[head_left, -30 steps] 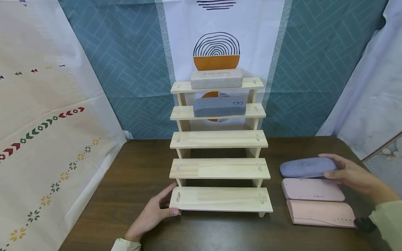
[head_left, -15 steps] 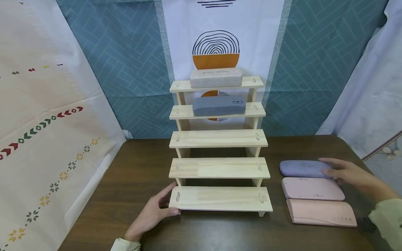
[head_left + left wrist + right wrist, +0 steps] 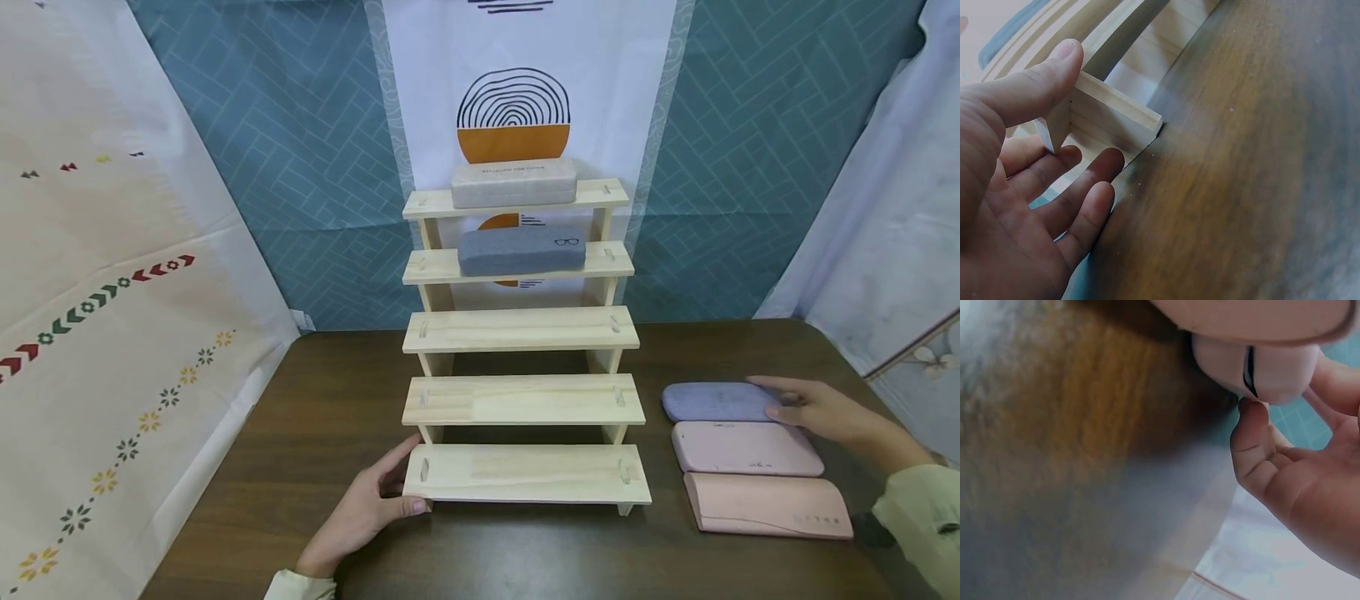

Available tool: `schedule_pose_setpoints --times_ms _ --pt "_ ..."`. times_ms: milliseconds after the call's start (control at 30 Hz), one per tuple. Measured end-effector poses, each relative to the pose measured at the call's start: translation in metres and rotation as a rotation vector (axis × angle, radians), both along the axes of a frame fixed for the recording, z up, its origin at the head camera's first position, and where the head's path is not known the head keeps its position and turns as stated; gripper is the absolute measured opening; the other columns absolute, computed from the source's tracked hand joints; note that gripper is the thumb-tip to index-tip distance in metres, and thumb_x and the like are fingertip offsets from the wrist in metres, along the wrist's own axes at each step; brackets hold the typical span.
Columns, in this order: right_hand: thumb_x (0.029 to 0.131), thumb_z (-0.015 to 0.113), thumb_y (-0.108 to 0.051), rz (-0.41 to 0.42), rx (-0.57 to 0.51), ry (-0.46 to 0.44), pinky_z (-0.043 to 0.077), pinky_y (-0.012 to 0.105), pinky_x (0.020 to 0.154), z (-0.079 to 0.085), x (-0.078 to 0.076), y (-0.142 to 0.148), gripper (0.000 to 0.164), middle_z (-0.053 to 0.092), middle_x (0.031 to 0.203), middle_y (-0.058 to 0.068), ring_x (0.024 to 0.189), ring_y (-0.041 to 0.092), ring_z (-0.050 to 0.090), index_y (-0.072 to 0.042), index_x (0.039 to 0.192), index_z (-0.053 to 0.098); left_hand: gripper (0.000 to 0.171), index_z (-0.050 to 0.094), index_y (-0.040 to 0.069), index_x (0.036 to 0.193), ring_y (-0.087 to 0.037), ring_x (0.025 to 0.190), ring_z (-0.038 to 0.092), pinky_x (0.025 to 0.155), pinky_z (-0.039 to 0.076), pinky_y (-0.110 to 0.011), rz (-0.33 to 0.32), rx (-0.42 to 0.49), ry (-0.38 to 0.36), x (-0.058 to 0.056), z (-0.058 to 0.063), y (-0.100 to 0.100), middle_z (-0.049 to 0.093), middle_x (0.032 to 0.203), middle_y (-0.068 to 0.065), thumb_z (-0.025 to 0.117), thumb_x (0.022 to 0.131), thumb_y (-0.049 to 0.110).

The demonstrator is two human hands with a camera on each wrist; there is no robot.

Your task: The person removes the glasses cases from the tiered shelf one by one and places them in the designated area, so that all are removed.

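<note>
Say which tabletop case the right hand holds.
The purplish-blue case, rearmost of three; the pink case and peach case lie in front, unheld.

Rack point(image 3: 521, 329) matt wood; violet case point(image 3: 708, 402) matt; table point(image 3: 517, 554) glossy

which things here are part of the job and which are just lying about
Likely part of the job:
wooden stand, left grip at its lower corner
violet case, right grip on it
pink case
peach case
pale grey case and blue case, both on shelves

Just surroundings:
brown table
teal backdrop
patterned cloth at left
</note>
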State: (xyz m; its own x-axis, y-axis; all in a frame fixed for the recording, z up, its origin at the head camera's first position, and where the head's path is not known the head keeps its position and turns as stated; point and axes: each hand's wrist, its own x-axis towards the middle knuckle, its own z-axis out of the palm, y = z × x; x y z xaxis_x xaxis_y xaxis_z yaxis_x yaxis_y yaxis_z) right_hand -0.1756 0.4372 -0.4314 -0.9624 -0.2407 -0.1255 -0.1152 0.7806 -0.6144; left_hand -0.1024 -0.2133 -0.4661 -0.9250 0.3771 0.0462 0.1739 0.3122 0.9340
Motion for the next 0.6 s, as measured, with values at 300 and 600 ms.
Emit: schedule_pose_setpoints --times_ms 300,600 --pt "0.100 0.062 -0.013 -0.008 0.023 -0.050 0.053 0.054 0.076 0.013 -0.002 -0.003 0.055 0.046 0.127 0.047 0.107 0.054 0.056 0.014 0.143 0.040 0.087 0.037 0.011 0.157 -0.026 0.103 0.064 0.084 0.052 -0.030 0.016 0.008 -0.015 0.001 0.000 0.001 0.059 0.127 -0.020 0.084 0.083 0.011" --pt "0.107 0.051 -0.025 -0.063 0.122 0.085 0.044 0.068 0.084 0.061 -0.010 -0.017 0.052 0.046 0.132 0.043 0.116 0.062 0.046 0.008 0.146 0.040 0.090 0.037 0.015 0.158 -0.029 0.105 0.063 0.084 0.052 -0.031 0.029 -0.001 -0.039 0.001 0.001 0.001 0.057 0.130 -0.020 0.085 0.082 0.013"
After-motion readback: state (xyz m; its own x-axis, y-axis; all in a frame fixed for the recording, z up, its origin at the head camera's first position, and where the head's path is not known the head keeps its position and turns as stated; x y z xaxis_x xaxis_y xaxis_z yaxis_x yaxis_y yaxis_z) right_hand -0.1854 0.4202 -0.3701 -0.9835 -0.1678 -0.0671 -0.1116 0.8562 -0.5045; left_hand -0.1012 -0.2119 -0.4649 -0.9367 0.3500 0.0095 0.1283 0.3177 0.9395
